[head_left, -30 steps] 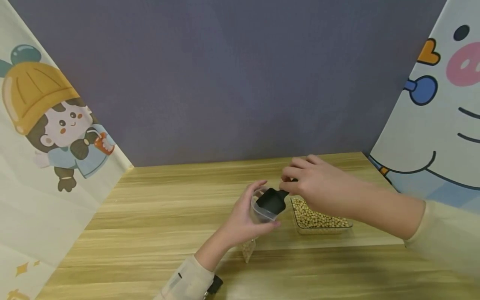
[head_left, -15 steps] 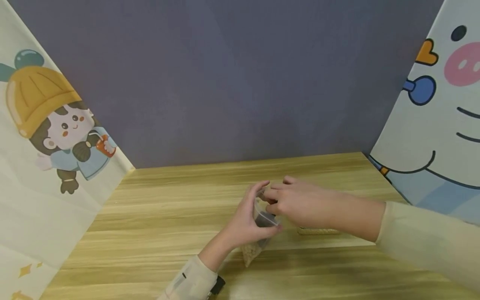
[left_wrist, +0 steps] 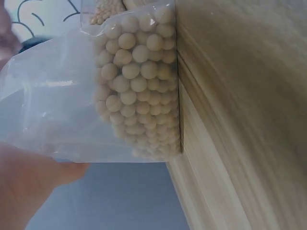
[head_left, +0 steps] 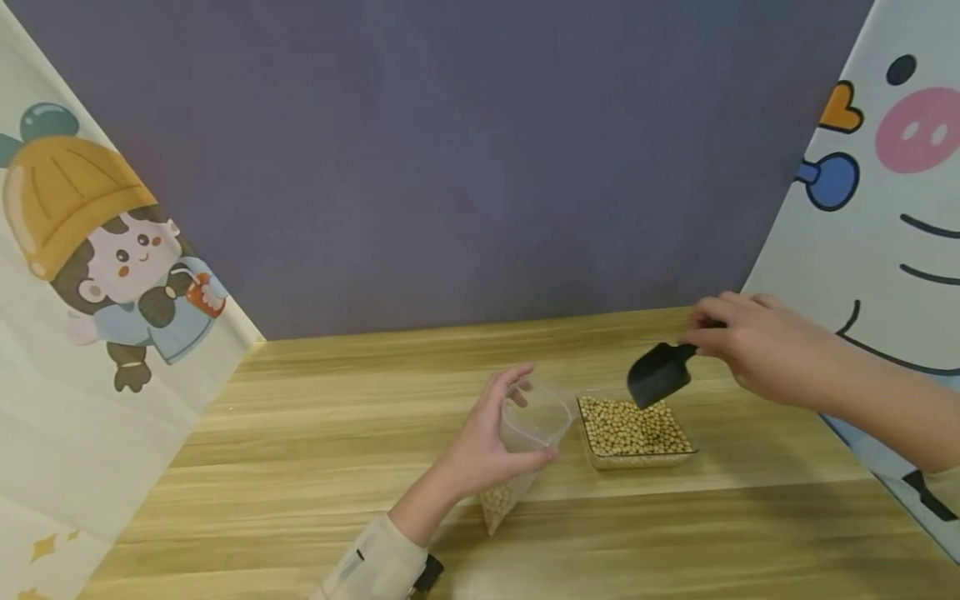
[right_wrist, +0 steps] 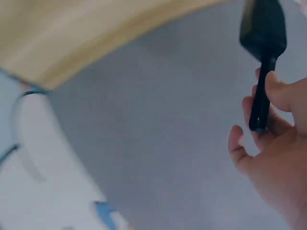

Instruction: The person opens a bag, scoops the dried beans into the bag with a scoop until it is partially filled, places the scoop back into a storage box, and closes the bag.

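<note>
No legible text or numbers anywhere

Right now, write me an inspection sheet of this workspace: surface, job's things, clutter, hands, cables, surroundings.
Surface: wood-grain table.
Job's things: clear bag, tan balls in its lower part; clear tray of yellowish balls, right of the bag in the head view; black scoop, raised near the tray.
Clutter: nothing seen.
Hands: left hand holds the bag at its open mouth; right hand grips the scoop by its handle.
Cables: nothing seen.
Surroundings: grey backdrop behind; cartoon-printed panels at both sides.
</note>
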Demonstrator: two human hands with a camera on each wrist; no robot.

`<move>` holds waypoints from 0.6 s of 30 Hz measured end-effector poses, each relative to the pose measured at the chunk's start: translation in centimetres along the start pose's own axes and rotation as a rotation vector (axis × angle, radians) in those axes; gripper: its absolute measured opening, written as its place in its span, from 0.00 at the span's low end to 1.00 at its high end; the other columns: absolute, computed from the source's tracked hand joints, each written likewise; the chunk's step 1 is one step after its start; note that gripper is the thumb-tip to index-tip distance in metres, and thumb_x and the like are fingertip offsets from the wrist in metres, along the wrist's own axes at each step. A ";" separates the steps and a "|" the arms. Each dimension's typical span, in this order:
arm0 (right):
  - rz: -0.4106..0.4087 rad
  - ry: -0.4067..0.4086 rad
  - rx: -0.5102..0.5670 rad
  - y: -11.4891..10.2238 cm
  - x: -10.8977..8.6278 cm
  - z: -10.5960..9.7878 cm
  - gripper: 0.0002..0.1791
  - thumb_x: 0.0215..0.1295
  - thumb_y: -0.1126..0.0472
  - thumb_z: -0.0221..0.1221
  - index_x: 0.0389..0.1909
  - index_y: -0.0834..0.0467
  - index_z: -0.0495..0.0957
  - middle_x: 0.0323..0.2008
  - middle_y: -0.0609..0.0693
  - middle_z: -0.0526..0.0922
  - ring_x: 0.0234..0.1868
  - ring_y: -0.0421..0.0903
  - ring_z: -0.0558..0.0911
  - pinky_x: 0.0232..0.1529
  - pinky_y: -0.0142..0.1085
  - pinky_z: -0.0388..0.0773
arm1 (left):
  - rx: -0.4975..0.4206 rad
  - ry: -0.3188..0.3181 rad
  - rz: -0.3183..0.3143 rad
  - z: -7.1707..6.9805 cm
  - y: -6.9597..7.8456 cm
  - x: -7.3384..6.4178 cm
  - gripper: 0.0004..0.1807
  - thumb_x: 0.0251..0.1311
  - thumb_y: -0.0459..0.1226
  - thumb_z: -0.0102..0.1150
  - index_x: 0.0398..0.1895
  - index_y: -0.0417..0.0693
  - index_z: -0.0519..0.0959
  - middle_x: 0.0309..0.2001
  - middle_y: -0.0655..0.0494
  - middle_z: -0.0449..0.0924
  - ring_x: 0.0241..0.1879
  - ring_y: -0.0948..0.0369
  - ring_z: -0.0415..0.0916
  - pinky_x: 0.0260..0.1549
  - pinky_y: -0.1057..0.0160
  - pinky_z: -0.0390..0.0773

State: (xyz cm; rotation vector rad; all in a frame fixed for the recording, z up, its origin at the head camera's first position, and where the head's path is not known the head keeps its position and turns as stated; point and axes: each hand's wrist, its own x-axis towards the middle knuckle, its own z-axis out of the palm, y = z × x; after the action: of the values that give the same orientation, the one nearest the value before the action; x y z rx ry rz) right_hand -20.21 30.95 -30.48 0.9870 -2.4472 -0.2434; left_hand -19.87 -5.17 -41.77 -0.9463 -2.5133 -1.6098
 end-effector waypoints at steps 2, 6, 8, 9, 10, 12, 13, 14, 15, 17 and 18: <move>0.041 -0.075 -0.063 0.8 -1.6 0.7 0.25 0.46 0.76 0.76 0.46 0.53 0.90 0.44 0.52 0.83 0.43 0.52 0.81 0.33 0.50 0.79 | 0.023 -0.009 -0.008 0.2 0.1 0.1 0.56 0.50 0.42 0.81 0.82 0.62 0.59 0.69 0.56 0.70 0.63 0.54 0.71 0.61 0.48 0.79; 0.099 -0.185 -0.130 1.0 -2.9 2.0 0.25 0.49 0.75 0.76 0.48 0.53 0.90 0.46 0.53 0.82 0.47 0.54 0.81 0.40 0.54 0.81 | 0.054 -0.050 -0.041 0.4 0.2 0.2 0.55 0.52 0.41 0.80 0.82 0.61 0.59 0.70 0.53 0.70 0.62 0.54 0.72 0.54 0.59 0.84; 0.100 -0.197 -0.146 0.6 -2.8 2.5 0.24 0.51 0.74 0.76 0.49 0.53 0.89 0.47 0.53 0.82 0.48 0.54 0.80 0.41 0.54 0.80 | 0.070 -0.075 -0.056 0.6 0.1 0.3 0.55 0.52 0.40 0.79 0.82 0.60 0.59 0.70 0.50 0.69 0.63 0.52 0.73 0.51 0.63 0.86; 0.094 -0.204 -0.160 0.4 -2.7 2.7 0.24 0.51 0.73 0.76 0.49 0.53 0.89 0.48 0.54 0.82 0.49 0.54 0.80 0.42 0.53 0.79 | 0.076 -0.087 -0.060 0.7 0.1 0.3 0.55 0.52 0.39 0.79 0.83 0.60 0.59 0.71 0.49 0.69 0.64 0.50 0.74 0.50 0.64 0.87; 0.085 -0.203 -0.173 0.2 -2.4 2.8 0.23 0.51 0.72 0.76 0.49 0.53 0.89 0.48 0.54 0.82 0.49 0.54 0.79 0.41 0.52 0.78 | 0.085 -0.099 -0.063 0.8 0.1 0.4 0.55 0.52 0.39 0.79 0.83 0.59 0.59 0.71 0.47 0.68 0.64 0.49 0.74 0.49 0.65 0.87; 0.057 -0.196 -0.207 -0.3 -1.9 3.1 0.22 0.51 0.70 0.78 0.48 0.53 0.89 0.48 0.55 0.81 0.50 0.55 0.78 0.40 0.51 0.76 | 0.108 -0.117 -0.065 1.0 0.1 0.4 0.55 0.52 0.39 0.79 0.83 0.60 0.58 0.72 0.46 0.68 0.65 0.48 0.75 0.49 0.65 0.87; 0.037 -0.189 -0.231 -0.6 -1.7 3.2 0.21 0.51 0.69 0.79 0.47 0.53 0.89 0.48 0.55 0.81 0.50 0.55 0.78 0.40 0.50 0.75 | 0.121 -0.123 -0.063 1.1 0.0 0.5 0.55 0.52 0.39 0.80 0.83 0.59 0.58 0.72 0.46 0.68 0.65 0.49 0.75 0.50 0.65 0.87; 0.018 -0.187 -0.251 -0.9 -1.5 3.3 0.21 0.50 0.68 0.80 0.46 0.53 0.89 0.47 0.55 0.81 0.50 0.56 0.78 0.40 0.49 0.73 | 0.132 -0.129 -0.063 1.2 0.0 0.5 0.55 0.52 0.39 0.80 0.83 0.59 0.59 0.72 0.46 0.68 0.65 0.50 0.75 0.51 0.64 0.87; 0.000 -0.182 -0.267 -1.1 -1.4 3.4 0.20 0.49 0.67 0.81 0.45 0.54 0.89 0.46 0.55 0.81 0.49 0.56 0.78 0.39 0.48 0.72 | 0.140 -0.133 -0.060 1.2 -0.1 0.5 0.55 0.52 0.39 0.80 0.83 0.58 0.59 0.72 0.46 0.68 0.65 0.50 0.75 0.51 0.63 0.87; -0.017 -0.181 -0.270 -1.4 -1.2 3.6 0.20 0.49 0.67 0.81 0.44 0.54 0.89 0.45 0.55 0.80 0.47 0.55 0.77 0.39 0.47 0.71 | 0.153 -0.138 -0.061 1.3 -0.2 0.4 0.55 0.52 0.39 0.80 0.83 0.57 0.58 0.72 0.47 0.68 0.67 0.51 0.74 0.54 0.61 0.86; -0.013 -0.184 -0.257 -1.5 -1.2 3.7 0.20 0.49 0.68 0.81 0.45 0.55 0.89 0.45 0.55 0.80 0.48 0.55 0.78 0.40 0.47 0.72 | 0.153 -0.140 -0.064 1.2 -0.3 0.3 0.55 0.52 0.40 0.79 0.83 0.57 0.58 0.72 0.47 0.68 0.67 0.51 0.74 0.54 0.60 0.86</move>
State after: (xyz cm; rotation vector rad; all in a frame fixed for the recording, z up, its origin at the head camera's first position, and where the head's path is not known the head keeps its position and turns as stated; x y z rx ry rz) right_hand -20.38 30.64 -34.66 0.9014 -2.4920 -0.6619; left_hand -19.94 -4.07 -42.50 -1.0031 -2.7399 -1.3861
